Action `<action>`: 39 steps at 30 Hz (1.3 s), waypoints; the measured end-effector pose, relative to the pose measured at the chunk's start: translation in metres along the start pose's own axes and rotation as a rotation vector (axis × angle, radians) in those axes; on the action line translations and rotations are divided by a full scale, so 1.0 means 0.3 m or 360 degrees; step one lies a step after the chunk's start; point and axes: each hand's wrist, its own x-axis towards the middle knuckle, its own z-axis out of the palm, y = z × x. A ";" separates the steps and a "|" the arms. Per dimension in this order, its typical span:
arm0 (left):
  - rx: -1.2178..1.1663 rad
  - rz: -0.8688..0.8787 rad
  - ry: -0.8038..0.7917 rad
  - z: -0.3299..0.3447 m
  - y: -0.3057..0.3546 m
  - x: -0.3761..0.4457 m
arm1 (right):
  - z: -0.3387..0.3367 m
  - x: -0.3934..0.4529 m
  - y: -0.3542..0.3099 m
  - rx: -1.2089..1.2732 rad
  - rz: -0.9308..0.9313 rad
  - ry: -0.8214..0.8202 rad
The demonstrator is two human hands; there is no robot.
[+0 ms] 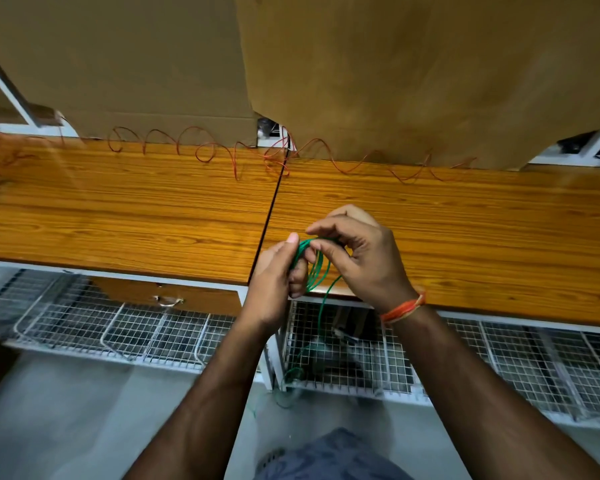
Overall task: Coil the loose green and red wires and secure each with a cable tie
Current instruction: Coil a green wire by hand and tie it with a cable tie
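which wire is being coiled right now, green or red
The green wire, looped between the left hand and right hand. The red wire lies untouched along the desk's far edge.

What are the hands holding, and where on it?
Both hold the green wire: the left hand pinches the coiled loops at their left side, the right hand at their top.

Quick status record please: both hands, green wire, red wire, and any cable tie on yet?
left hand: holds the green coil, loops round its fingers
right hand: pinches the coil's top
green wire: partly coiled; loose tail hangs below the desk edge toward the floor
red wire: uncoiled, strung along the back of the desk
cable tie: none visible
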 end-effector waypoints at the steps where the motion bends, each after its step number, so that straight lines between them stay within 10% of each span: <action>1: -0.0066 -0.0004 -0.0042 0.000 0.003 0.000 | 0.005 -0.001 0.004 0.0048 0.0041 0.0026; 10: -0.0393 -0.0054 -0.0070 0.018 0.009 -0.005 | 0.076 -0.062 0.042 0.0392 0.0596 -0.0122; 28: -0.1172 -0.0497 -0.0308 0.041 -0.003 -0.014 | 0.102 -0.110 0.051 0.0459 0.0597 0.0131; 39: -0.1410 -0.0147 0.0184 -0.093 0.047 0.030 | 0.048 -0.307 0.216 0.0444 0.0951 -0.0138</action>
